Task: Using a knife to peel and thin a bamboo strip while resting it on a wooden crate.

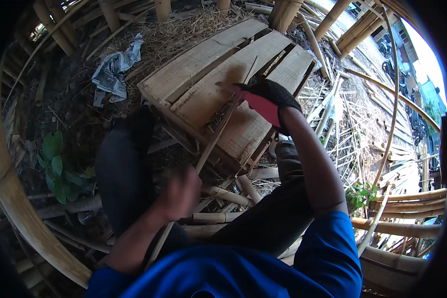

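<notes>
A long, thin bamboo strip (214, 139) runs slantwise from beside my body up across a low slatted wooden crate-like bench (203, 62). My left hand (182, 191) is bare and smeared by motion, closed around the strip's near part. Over the bench, my right hand (268, 102) wears a black and pink glove. Its fingers are bent together where the strip passes, their tips against or just above it. A brownish blur lies on the slats by those fingertips; I cannot tell whether it is a shadow or a held blade.
My legs (263, 198) straddle the bench's near end. Crumpled newspaper (116, 72) lies to the left, above a green leafy plant (54, 164). Cut bamboo strips (333, 114) litter the ground at right. A curved bamboo pole (22, 218) bounds the left side, and stacked poles (407, 203) the right.
</notes>
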### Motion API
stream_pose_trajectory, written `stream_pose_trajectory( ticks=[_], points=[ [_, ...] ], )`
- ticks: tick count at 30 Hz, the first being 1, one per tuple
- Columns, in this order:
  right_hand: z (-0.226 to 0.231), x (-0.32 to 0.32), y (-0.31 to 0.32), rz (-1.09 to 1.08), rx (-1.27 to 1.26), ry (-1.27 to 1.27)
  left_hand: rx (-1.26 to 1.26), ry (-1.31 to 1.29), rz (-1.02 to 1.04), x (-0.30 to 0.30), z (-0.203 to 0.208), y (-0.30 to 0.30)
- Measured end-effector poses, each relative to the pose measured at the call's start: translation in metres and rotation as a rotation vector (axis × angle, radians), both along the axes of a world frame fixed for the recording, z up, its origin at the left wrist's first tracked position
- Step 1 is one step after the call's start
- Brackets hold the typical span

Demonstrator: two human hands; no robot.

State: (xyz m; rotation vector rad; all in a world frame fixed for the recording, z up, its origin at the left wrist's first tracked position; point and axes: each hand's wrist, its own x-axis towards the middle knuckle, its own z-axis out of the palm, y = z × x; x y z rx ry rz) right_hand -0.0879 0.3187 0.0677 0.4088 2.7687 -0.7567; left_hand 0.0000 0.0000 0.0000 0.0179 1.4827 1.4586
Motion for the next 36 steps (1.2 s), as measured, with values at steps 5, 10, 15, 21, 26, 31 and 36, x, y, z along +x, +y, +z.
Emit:
stream_pose_trajectory(
  ticks=[5,10,15,21,26,31,36],
  points=[
    [-0.028,0.029,-0.007,0.019,0.107,0.177,0.030,-0.038,-0.021,0.000,0.004,0.005],
    [-0.003,0.031,0.009,-0.075,0.018,0.082,0.029,-0.028,-0.003,0.004,0.008,0.018],
    [0.011,0.021,0.014,-0.114,-0.031,0.052,0.010,0.030,-0.039,0.001,0.009,0.014],
    [0.015,0.039,-0.021,-0.035,0.149,0.035,-0.008,-0.013,-0.004,0.003,0.011,0.013],
    [0.000,0.047,-0.023,0.021,0.125,0.102,-0.025,-0.033,-0.006,0.002,0.011,0.014],
    [0.028,0.040,-0.020,-0.116,0.088,0.051,-0.050,0.084,0.011,0.005,0.010,0.018],
    [0.018,0.036,-0.007,-0.071,0.109,0.076,-0.018,0.084,0.003,0.005,0.005,0.013]
  ],
)
